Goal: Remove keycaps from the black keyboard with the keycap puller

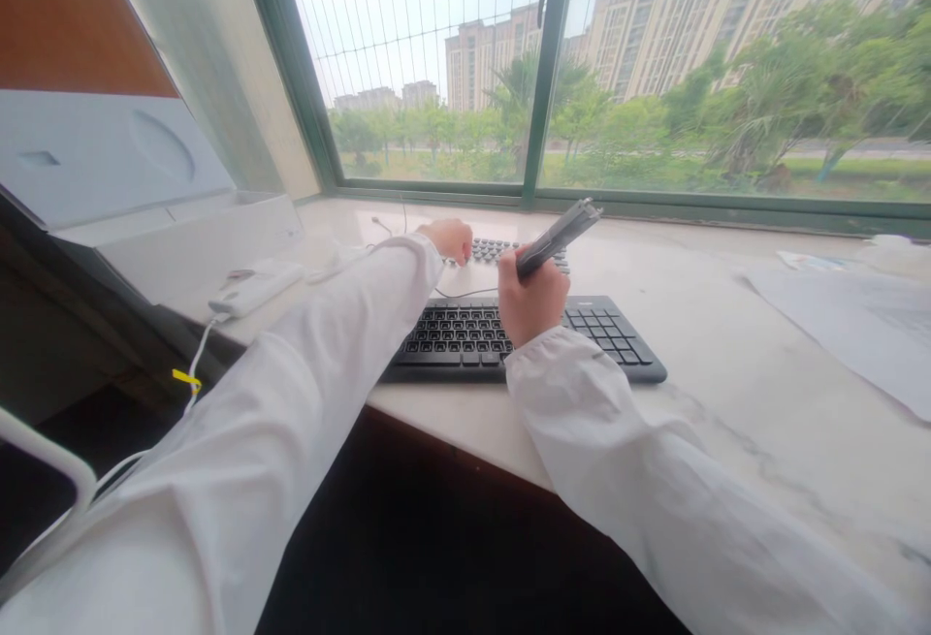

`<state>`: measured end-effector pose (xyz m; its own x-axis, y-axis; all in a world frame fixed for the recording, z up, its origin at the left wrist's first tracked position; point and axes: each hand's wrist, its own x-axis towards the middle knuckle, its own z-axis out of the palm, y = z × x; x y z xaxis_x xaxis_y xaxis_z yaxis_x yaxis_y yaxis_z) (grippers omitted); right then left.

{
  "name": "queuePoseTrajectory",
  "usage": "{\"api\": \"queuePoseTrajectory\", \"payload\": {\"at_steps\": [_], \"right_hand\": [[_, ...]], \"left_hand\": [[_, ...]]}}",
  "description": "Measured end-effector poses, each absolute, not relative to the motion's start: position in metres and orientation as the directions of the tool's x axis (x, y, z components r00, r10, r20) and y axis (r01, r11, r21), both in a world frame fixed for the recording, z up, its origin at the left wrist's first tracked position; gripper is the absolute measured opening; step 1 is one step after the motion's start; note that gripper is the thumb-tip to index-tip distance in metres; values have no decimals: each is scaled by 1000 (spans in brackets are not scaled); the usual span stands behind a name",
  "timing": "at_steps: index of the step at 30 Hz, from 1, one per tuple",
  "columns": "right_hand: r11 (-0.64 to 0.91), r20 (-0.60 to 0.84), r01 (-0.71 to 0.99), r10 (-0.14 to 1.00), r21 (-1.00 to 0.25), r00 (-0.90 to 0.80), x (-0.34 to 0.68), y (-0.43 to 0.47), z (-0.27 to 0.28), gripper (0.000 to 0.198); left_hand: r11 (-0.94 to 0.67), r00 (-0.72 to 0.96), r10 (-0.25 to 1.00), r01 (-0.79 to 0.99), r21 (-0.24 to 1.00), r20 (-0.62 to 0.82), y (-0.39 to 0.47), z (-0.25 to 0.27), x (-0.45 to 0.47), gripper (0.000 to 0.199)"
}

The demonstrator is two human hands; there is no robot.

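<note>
One black keyboard lies on the pale marbled counter, close to its front edge. In its main part many keys are without caps, while the number block at the right has them. Just behind it, small loose keycaps are spread, and a thin dark cable runs between. The right hand, above the keyboard, is closed firmly around a dark grey tool, which points up and to the right. The left hand is at the keycaps with bent fingers; whether it has hold of one, I cannot tell. Farther to the right lie papers. Behind the counter stands a green-framed window.
</note>
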<state>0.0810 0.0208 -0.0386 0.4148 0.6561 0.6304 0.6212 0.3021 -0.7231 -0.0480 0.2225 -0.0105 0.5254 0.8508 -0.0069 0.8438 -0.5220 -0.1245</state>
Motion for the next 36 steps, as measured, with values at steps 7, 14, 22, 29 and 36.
{"api": "queuePoseTrajectory", "payload": {"at_steps": [7,14,22,29,36], "right_hand": [[301,630,637,677,-709,381,79,19,-38,30],[289,618,642,694,-710,371,81,21,-40,31],[263,596,636,702,-726,391,80,22,-39,35],[266,600,639,701,-722,386,81,22,-39,40],[273,571,666,773,-694,278,82,16,-38,44]], "left_hand": [[-525,526,850,847,-81,-15,231,-14,-50,35],[-522,522,853,850,-71,-19,226,-11,-47,34],[-505,505,863,859,-89,-29,220,-7,-45,33],[-502,504,863,856,-126,-12,212,0,-46,33],[-494,508,854,860,-129,113,178,22,-51,25]]}}
